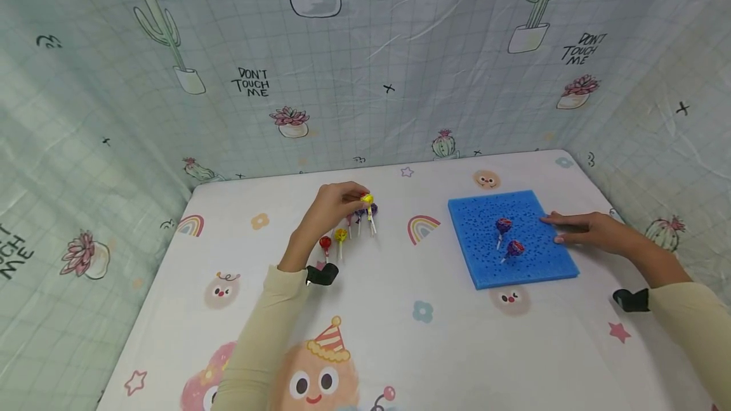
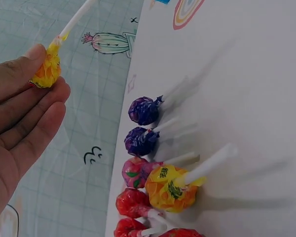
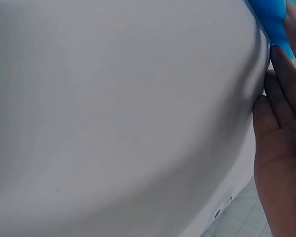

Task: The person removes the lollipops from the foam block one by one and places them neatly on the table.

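Observation:
My left hand [image 1: 355, 199] pinches a yellow-wrapped lollipop [image 1: 367, 199] by its head, lifted just above the table, stick pointing down in the head view. In the left wrist view the same yellow lollipop [image 2: 47, 70] sits at my fingertips [image 2: 38, 53]. Below it lies a row of loose lollipops [image 1: 341, 233]: two purple ones [image 2: 143, 110], a pink one [image 2: 134, 172], a yellow one [image 2: 170, 188] and red ones [image 2: 132, 202]. My right hand [image 1: 556, 229] lies flat with straight fingers on the right edge of a blue foam pad [image 1: 485, 265]. Two purple-red lollipops [image 1: 504, 226] stand stuck in the pad.
The table wears a white cartoon-print cloth [image 1: 422, 335]. Cactus-print fabric walls [image 1: 365, 68] close in the back and both sides. The right wrist view shows my right hand [image 3: 272, 74] beside a corner of the blue foam pad [image 3: 272, 17] and bare white cloth [image 3: 118, 118].

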### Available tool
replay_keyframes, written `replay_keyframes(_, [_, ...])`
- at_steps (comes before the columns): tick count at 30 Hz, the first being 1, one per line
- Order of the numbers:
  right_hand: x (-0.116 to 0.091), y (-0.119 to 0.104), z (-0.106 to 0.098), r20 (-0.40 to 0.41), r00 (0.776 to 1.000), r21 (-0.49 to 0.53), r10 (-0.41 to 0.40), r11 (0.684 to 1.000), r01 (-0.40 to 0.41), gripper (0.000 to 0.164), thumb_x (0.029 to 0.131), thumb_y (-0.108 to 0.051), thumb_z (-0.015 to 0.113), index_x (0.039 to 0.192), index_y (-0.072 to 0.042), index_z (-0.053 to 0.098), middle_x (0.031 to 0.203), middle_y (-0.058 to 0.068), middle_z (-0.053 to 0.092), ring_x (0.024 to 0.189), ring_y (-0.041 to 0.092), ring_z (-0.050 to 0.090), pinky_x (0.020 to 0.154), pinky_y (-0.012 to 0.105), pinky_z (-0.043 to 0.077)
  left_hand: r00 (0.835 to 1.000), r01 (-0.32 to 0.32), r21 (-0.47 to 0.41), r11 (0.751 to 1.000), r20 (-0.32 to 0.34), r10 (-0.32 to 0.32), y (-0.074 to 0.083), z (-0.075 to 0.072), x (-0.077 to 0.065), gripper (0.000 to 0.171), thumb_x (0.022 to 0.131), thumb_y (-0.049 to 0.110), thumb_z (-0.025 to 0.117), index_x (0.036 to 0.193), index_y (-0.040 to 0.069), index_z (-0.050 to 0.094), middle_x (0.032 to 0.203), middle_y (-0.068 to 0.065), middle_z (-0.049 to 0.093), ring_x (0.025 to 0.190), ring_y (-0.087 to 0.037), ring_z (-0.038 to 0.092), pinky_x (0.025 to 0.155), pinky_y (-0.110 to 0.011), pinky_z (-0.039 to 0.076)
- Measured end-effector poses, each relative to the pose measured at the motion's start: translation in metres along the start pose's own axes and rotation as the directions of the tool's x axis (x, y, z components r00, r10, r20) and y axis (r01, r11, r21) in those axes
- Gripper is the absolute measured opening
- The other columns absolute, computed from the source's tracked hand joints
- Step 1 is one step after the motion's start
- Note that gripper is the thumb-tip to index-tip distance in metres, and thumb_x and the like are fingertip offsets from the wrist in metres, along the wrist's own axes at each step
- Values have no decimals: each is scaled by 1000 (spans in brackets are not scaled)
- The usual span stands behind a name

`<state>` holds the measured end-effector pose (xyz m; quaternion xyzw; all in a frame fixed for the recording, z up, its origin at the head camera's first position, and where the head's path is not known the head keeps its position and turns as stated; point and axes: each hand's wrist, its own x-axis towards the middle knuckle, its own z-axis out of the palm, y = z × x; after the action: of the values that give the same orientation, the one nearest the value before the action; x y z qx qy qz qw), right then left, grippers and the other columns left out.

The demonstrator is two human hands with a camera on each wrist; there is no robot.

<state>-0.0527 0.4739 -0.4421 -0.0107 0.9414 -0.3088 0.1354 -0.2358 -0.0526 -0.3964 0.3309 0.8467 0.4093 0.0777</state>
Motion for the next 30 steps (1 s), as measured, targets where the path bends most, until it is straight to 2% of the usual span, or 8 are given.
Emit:
replay_keyframes(6, [-1, 0, 1, -5, 1000, -4, -11, 1000, 11, 58, 94, -31, 74, 145, -10, 56, 153, 30, 39, 138, 63, 30, 102, 79, 29, 1000, 14, -20, 1000, -18, -15, -5, -2, -8, 27, 92, 15, 76, 118, 6, 73, 112, -7, 75, 101, -21, 73, 89, -34, 59])
replay_keyframes(14, [1, 3, 0, -6, 1000, -11, -18, 1000, 18, 58, 94, -31, 74, 146, -11, 56, 153, 29, 40, 138, 61, 31, 102, 78, 30, 997, 58, 3, 998, -60, -58, -7, -1, -19, 26, 89, 10, 78, 114, 4, 75, 110, -9, 74, 98, -22, 72, 87, -33, 60])
replay_keyframes(23, [2, 4, 1, 2, 1000, -13, -2, 1000, 2, 59, 95, -32, 73, 147, -11, 54, 155, 28, 38, 139, 61, 31, 102, 78, 30, 986, 155, 25, 988, -74, -152, -8, 2, -29, 26, 88, 10, 80, 114, 5, 76, 110, -9, 73, 98, -23, 70, 90, -35, 59])
replay_keyframes(30, [3, 4, 0, 1, 1000, -6, 1, 1000, -1, 59, 94, -33, 73, 147, -12, 55, 154, 29, 38, 140, 60, 30, 103, 78, 29, 990, 134, 50, 990, -58, -131, -15, 5, -35, 26, 87, 11, 81, 112, 4, 77, 108, -10, 74, 95, -23, 70, 86, -35, 59])
